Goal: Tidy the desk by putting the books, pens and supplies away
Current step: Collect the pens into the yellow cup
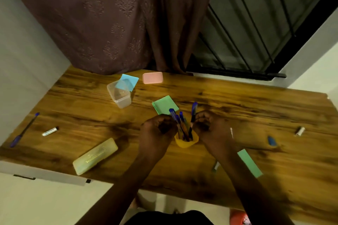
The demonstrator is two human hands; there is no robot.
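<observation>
Yellow cup [185, 142]; blue pens [180, 120]; green pad [165, 105]; pink lid [152, 78]; brown-grained desk [247, 107]

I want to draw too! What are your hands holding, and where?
Left hand and right hand grip blue pens by their middles, standing in the yellow cup.

Two bare forearms [128, 179] and a black garment [168, 218] (only its edge shows).
</observation>
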